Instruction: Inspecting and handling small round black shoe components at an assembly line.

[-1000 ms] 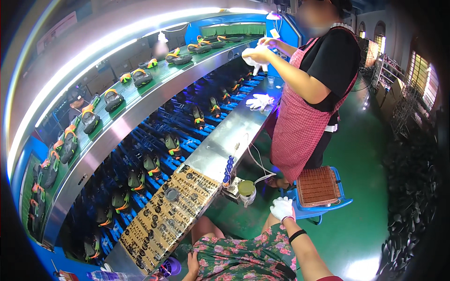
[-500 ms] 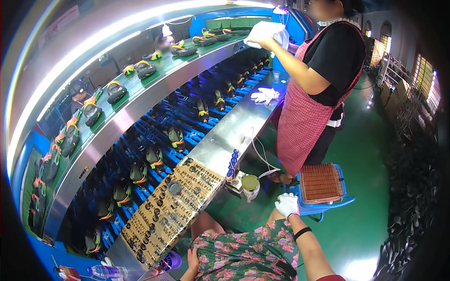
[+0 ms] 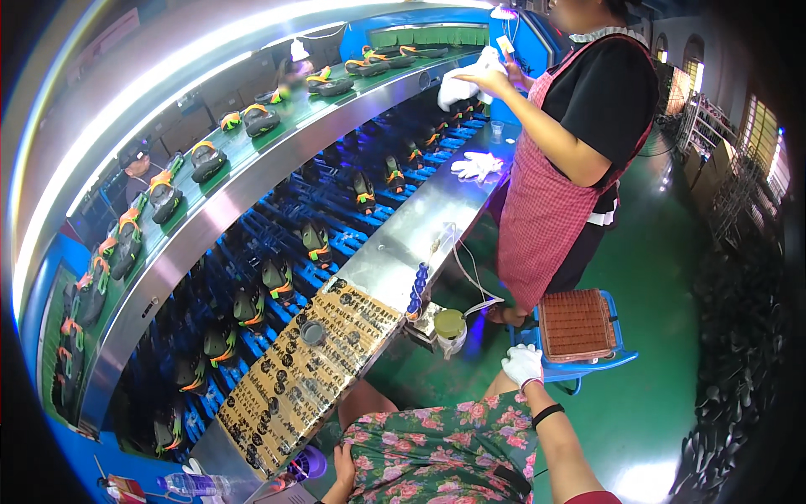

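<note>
My left hand (image 3: pixel 342 470) is bare and rests against the floral fabric (image 3: pixel 428 454) over my lap, fingers laid along it and holding nothing I can see. Out by my knee, beside a blue chair (image 3: pixel 623 359), lies my right hand (image 3: pixel 523 366) in a white glove. Its fingers are loosely bent and apart, with no object in them. Nearest on the left is a metal bench partly covered with printed brown tape (image 3: pixel 290 391), on which a small grey cup (image 3: pixel 312 333) stands.
Black sandals with orange and green straps sit on a green conveyor (image 3: pixel 231 164) and on blue racks below (image 3: pixel 315 244). A person in a red checked apron (image 3: pixel 546 218) stands ahead, handling white cloth (image 3: pixel 466 84). White gloves (image 3: pixel 477 166), a blue jointed hose (image 3: pixel 418 290) and a yellowish-lidded container (image 3: pixel 449 326) are nearby.
The person in the apron has lowered and bunched the white cloth, and a small white piece now shows above their hand. My right hand has shifted slightly right; my left stays at my lap.
</note>
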